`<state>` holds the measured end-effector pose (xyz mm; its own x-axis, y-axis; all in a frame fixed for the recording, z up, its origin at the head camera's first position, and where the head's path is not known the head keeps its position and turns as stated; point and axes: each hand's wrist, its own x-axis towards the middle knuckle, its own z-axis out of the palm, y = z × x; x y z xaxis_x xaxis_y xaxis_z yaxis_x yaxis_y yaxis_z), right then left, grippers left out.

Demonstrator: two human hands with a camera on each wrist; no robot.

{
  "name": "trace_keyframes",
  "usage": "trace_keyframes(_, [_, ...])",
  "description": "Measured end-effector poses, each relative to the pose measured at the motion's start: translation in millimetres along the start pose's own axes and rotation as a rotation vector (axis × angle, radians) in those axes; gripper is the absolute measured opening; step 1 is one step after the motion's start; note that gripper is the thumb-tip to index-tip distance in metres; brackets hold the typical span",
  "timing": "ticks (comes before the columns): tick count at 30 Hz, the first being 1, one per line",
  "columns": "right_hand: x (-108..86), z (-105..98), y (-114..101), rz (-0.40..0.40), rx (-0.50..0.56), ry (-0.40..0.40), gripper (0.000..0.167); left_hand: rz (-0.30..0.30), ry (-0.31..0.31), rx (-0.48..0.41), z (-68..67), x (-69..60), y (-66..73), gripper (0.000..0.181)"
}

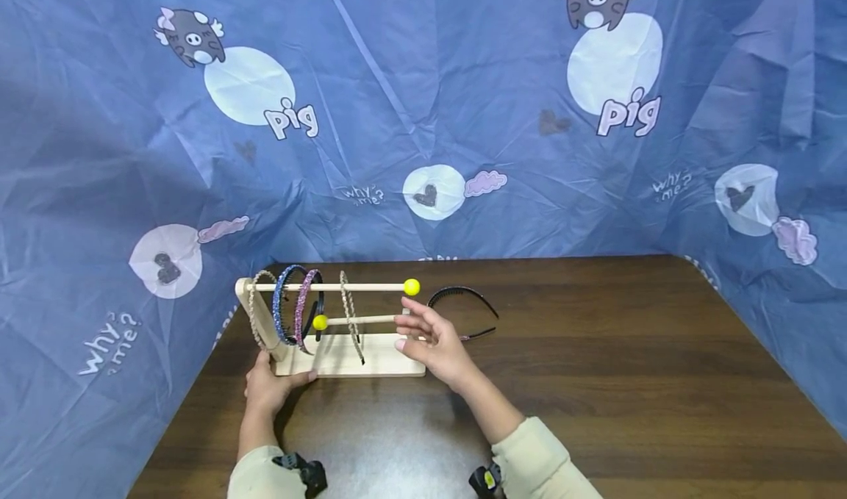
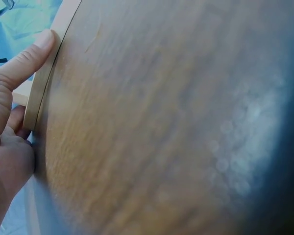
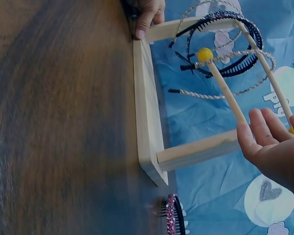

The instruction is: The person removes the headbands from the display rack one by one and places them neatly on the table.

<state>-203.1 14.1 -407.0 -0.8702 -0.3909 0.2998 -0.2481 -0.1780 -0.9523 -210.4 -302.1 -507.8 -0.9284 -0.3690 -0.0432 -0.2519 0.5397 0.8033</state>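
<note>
A pale wooden headband stand (image 1: pixel 387 363) has two rods tipped with yellow balls. My left hand (image 1: pixel 267 387) grips its left end, the thumb along the front edge of the base and the fingers round the end. Toward the left of the upper rod hang a braided beige headband (image 1: pixel 254 315), a blue glittery headband (image 1: pixel 279 308) and a pink glittery headband (image 1: pixel 301 311). Another braided beige headband (image 1: pixel 348 311) hangs near the middle. My right hand (image 1: pixel 437 343) is held by the stand's right end, below the upper yellow ball (image 1: pixel 412 287), fingers apart and holding nothing.
A toothed dark headband (image 1: pixel 463 289) lies on the brown table (image 1: pixel 595 381) behind my right hand; the right wrist view shows pink sparkles on a headband (image 3: pixel 171 215) beside the stand. A blue printed cloth (image 1: pixel 370 117) hangs behind and at both sides.
</note>
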Motion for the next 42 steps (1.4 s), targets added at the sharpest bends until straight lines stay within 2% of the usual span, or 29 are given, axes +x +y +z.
trace_keyframes(7, [0.1, 8, 5, -0.013, 0.005, -0.022, 0.053, 0.010, 0.003, 0.005, 3.1, -1.1, 1.5, 0.098])
trace_keyframes(16, [7.3, 18, 14, 0.033, 0.009, -0.056, 0.058, 0.014, 0.032, 0.013, -2.1, 1.2, 0.7, 0.095])
trace_keyframes(23, [11.9, 29, 20, 0.054, 0.011, -0.084, 0.059, 0.007, 0.015, 0.026, -3.5, 1.1, 1.0, 0.096])
trace_keyframes(26, [12.2, 35, 20, 0.052, -0.008, -0.119, 0.060, 0.006, 0.017, 0.027, -3.6, 0.3, 1.9, 0.095])
trace_keyframes(31, [11.2, 44, 19, 0.015, -0.107, -0.194, 0.058, 0.001, 0.020, 0.025, -3.7, 0.7, 2.8, 0.096])
trace_keyframes(34, [10.8, 48, 18, -0.018, -0.164, -0.206, 0.055, -0.009, 0.016, 0.021, -3.2, 0.6, 2.4, 0.098])
trace_keyframes(38, [11.8, 51, 19, -0.079, -0.200, -0.180, 0.047, -0.001, 0.021, 0.020, -1.6, -0.2, 2.1, 0.095])
trace_keyframes(42, [13.2, 51, 18, -0.099, -0.233, -0.130, 0.038, 0.012, 0.025, 0.029, 0.9, 0.0, 0.7, 0.091])
